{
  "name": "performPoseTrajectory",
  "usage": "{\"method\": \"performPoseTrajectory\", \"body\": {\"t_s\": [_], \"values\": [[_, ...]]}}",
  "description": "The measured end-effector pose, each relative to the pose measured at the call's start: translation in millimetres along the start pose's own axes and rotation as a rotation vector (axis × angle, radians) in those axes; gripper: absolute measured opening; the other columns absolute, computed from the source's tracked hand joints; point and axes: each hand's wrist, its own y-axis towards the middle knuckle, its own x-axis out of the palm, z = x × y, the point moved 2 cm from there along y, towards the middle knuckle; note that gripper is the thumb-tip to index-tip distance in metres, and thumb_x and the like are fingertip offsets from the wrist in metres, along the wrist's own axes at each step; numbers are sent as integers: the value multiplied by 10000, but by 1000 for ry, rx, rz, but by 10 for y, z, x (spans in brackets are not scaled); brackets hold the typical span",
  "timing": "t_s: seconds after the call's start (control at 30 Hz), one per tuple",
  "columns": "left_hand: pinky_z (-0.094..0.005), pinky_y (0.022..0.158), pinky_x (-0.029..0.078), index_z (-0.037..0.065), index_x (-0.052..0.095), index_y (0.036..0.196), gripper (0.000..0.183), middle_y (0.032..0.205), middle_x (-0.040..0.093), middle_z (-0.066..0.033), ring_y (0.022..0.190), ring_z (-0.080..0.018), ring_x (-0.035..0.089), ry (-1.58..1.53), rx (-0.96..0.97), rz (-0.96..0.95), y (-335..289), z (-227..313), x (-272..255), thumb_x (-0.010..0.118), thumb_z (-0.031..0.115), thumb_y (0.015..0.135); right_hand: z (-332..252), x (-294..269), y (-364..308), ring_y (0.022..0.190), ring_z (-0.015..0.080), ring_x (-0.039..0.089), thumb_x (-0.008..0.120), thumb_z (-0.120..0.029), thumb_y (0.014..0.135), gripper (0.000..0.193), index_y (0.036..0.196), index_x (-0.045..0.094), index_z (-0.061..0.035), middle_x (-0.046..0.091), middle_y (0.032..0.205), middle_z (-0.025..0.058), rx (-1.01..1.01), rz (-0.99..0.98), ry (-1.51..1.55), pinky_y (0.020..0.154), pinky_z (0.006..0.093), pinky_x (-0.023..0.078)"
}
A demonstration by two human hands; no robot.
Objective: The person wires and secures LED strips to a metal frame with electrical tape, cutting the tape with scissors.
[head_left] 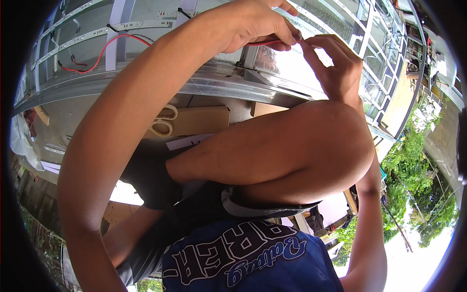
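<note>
Here's the left hand (260,27), fingertips pinching a red wire (265,43) above the metal frame (219,86); the right hand (339,65) meets it there, thumb and forefinger nipping the wire's tip. Below the rail, cream-handled scissors (162,127) lie by cardboard (204,120).

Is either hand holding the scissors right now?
No, the scissors lie apart; the left hand and right hand meet at a red wire.

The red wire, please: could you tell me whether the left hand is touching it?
Touching: the head view shows the left hand pinching the red wire in its fingers.
</note>
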Motion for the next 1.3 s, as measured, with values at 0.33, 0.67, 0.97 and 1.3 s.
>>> {"method": "performPoseTrajectory", "body": {"t_s": [0.33,0.67,0.97,1.3], "values": [[-280,730,594,-14,574,1349,531,1113,692,-164,869,-200,687,88,28,0,-60,14,-76,675,-140,843,149,176,-44,919,197,657,683,-273,935,348,1097,685,34,665,941,71,1118,-337,1338,915,438,557],[-302,727,595,-35,563,1303,485,1032,711,-154,862,-208,693,0,15,41,-43,-14,-39,675,-134,841,75,53,10,868,243,721,830,-99,792,242,1001,710,-90,710,1005,35,-288,63,-161,646,357,615],[-295,716,587,-32,579,1359,560,1042,717,-155,832,-196,685,64,89,-7,97,-88,-88,681,-144,820,228,205,-21,824,97,539,619,-187,1024,236,1142,661,13,603,876,-5,1117,-377,1571,817,291,494],[-286,699,599,-43,593,1329,515,999,724,-144,813,-184,688,-17,80,3,117,-79,-27,680,-143,831,138,-34,-44,851,247,697,891,-177,768,376,1065,691,-62,695,1014,78,-2,45,-12,695,362,608]]}}
